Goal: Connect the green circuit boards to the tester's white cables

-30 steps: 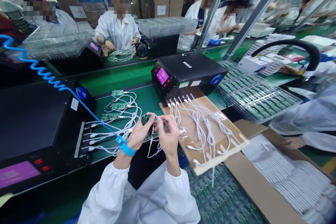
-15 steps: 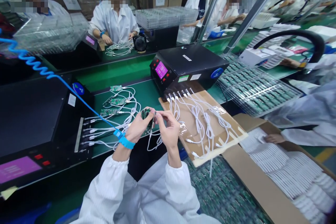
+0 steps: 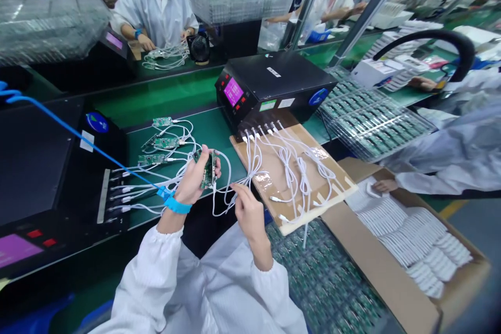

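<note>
My left hand (image 3: 194,177) is closed around green circuit boards (image 3: 210,171), held on edge above the bench front. White cables (image 3: 213,201) run from the upper and lower parts of the boards. To their right is my right hand (image 3: 249,211), fingers half curled and the index finger stretched toward a cable loop; I see nothing held in it, and contact with the cable is unclear. More green boards (image 3: 166,143) with cables plugged in lie on the green bench beyond my left hand. A blue wrist strap (image 3: 177,204) with a coiled cord is on my left wrist.
Black test boxes stand at left (image 3: 39,146) and centre (image 3: 274,83), with cables from their ports. A cardboard sheet (image 3: 266,180) carries bundled cables. At right are board trays (image 3: 376,115) and a carton (image 3: 376,266) of white parts, with a co-worker's hand (image 3: 385,186) in it.
My right hand has come away from the boards, moving down and right of them. My left hand has turned the boards to face me more. The whole view has shifted slightly.
</note>
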Motion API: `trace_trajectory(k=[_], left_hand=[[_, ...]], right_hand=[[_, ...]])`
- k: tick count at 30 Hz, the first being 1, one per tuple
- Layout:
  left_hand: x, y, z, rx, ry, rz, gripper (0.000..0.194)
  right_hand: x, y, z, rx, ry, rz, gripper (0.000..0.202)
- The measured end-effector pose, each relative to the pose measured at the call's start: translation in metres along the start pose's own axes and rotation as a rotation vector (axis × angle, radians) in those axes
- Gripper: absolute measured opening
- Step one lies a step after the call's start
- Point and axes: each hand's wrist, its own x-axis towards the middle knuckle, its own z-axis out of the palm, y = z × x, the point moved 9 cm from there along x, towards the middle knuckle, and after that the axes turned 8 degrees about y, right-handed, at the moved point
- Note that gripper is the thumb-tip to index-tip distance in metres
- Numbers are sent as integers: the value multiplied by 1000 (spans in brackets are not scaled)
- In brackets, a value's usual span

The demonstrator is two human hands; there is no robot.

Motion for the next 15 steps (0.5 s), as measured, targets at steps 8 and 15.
trace_trajectory(k=[8, 15], left_hand=[[-5, 5, -2, 69, -22, 43, 55], [4, 17, -9, 131, 81, 87, 49]], right_hand=[[-27, 26, 41, -344, -254, -129, 50], [-17, 21, 25, -113, -57, -114, 31]])
